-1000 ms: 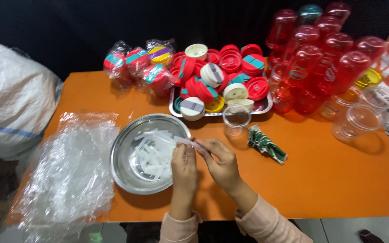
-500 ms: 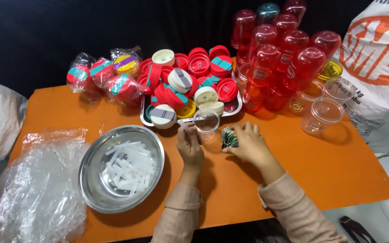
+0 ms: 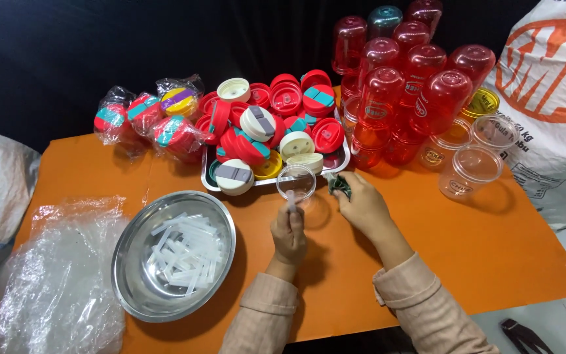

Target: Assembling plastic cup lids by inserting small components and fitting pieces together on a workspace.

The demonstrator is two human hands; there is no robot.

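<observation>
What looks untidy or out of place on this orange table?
The lids are heaped above the rim of their metal tray, with wrapped ones loose on the table. A crumpled plastic sheet hangs over the left edge. Nothing looks spilled or broken.

bowl (image 3: 132, 275) left of both hands, strips (image 3: 188, 252) in it; plastic sheet (image 3: 54, 288) further left | lid tray (image 3: 339, 160) behind small cup (image 3: 295, 183); stacked cups (image 3: 414, 85) right of tray; sack (image 3: 551, 98) far right

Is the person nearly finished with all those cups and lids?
Not nearly. Stacked red cups look sorted. In hand: the left hand holds a clear strip at a clear cup; the right hand touches a green wad. Left: many strips in the metal bowl, loose lids.
</observation>
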